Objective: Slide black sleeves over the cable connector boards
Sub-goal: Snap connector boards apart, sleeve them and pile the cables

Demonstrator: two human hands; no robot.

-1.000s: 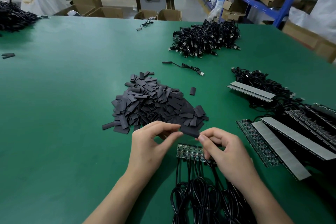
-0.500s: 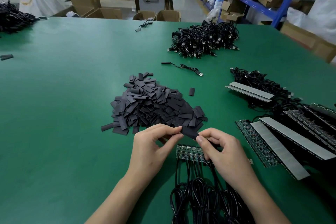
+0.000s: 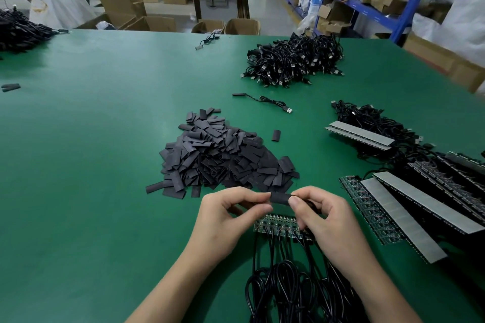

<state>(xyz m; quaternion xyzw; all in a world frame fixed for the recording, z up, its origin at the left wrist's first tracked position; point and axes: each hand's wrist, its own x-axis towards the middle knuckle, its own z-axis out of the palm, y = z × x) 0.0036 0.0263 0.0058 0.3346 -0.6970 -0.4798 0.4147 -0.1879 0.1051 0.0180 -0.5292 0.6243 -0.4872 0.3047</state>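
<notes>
**Both hands pinch one sleeve over the board row**

Two bare forearms come in from the near edge of the surface [image 3: 91,139] and converge right of its middle. The left hand [image 3: 225,215] has its fingers curled, with thumb and forefinger pinching the left end of one black sleeve [image 3: 279,197]. The right hand [image 3: 325,220] is curled likewise, its thumb on the sleeve's right end and its other fingers tucked beneath. The sleeve lies level between them. Whether a board is inside it cannot be told.

Under the hands lies one row of green boards [image 3: 275,226], partly covered by the right hand. Black cables [image 3: 286,291] run from it to the near edge in a tangle of loops.

Just beyond the hands is one pile [image 3: 223,160] of flat black sleeves, too many to count. One stray sleeve [image 3: 276,135] lies apart at the pile's far right side. Along the right edge, long strips [image 3: 425,199] of boards with pale backs overlap among more cables; at least five strips show.

Farther on, one loose cable [image 3: 265,100] lies alone, then one big heap [image 3: 294,60] of cables toward the far edge. A far-left heap [image 3: 18,31] sits at the far left corner, and two spare sleeves [image 3: 10,86] lie by the left edge.
</notes>
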